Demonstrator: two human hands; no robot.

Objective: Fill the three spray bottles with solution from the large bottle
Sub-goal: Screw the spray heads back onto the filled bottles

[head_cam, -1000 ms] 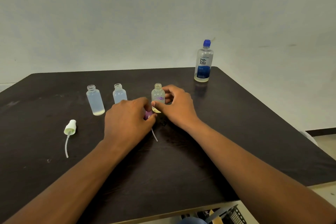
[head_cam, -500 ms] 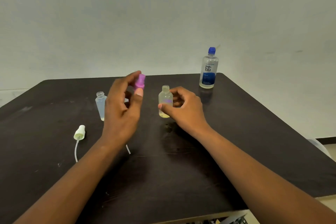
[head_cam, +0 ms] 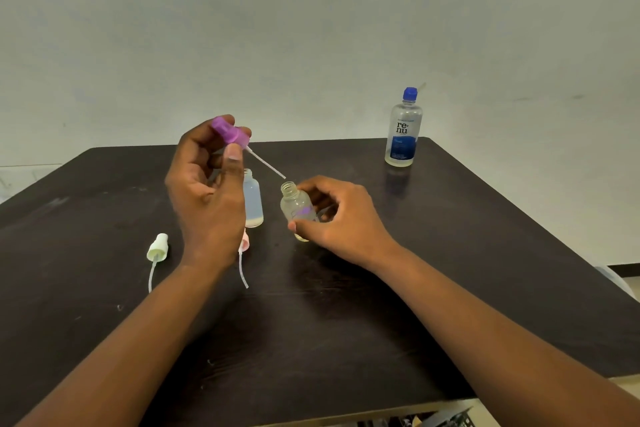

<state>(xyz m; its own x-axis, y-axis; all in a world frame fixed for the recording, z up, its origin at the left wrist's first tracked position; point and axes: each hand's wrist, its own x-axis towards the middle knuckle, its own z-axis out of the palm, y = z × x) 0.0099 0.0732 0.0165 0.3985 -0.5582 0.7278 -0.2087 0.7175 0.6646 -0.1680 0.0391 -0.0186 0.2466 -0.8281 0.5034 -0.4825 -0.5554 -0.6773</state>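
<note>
So the left hand (head_cam: 207, 198) is up off the table (head_cam: 450, 288), pinching a purple sprayer (head_cam: 230, 133) between thumb and fingertips. Its thin white tube (head_cam: 266, 165) slants down toward 4 o'clock, and the tip sits right at the open mouth of the small bottle (head_cam: 297, 206) the right hand (head_cam: 341, 218) is holding. Can't tell if the tip is actually inside the neck or just at the rim.

The right hand has its fingers and thumb wrapped round that bottle's lower half, and the bottle is tilted a bit, mouth leaning toward 11 o'clock. It's clear with a purple mark on the side and a little yellowish liquid at the bottom.

Just at 9 o'clock of it, half hidden behind the left hand, a second open bottle (head_cam: 252, 201) stands upright on the table, also with only a thin layer of liquid at the base. A third one isn't visible from here.

Two more sprayers lie on the table: a pale green sprayer (head_cam: 157, 248) out at 9 o'clock of the left wrist, tube trailing toward 6, and a pink sprayer (head_cam: 244, 243) peeking out just right of that wrist, tube also toward 6.

The large bottle (head_cam: 403, 130), blue cap on, "renu" label, stands upright near the far table edge, at about 1 o'clock from the hands and well apart from them.
</note>
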